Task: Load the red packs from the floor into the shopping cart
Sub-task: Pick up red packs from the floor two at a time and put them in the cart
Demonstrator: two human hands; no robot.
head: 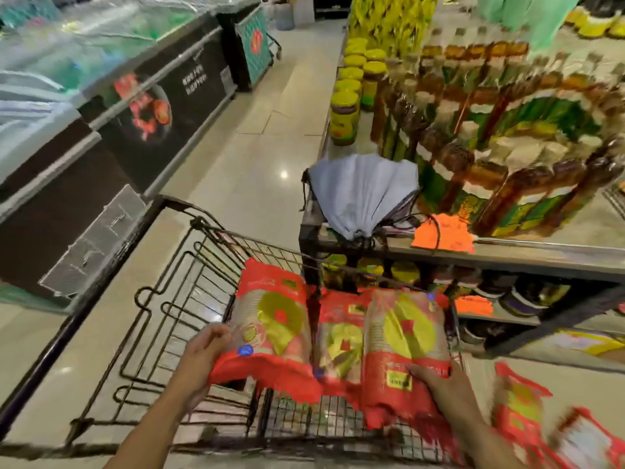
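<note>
Head view shows three red packs point(341, 336) in the shopping cart point(189, 292), left hand point(203, 357) fingers and right hand point(439, 387) fingers each grasping an outer pack's near end, while more packs point(554, 424) beside the right fingers remain on the floor point(257, 157), so loading looks partway done.
</note>
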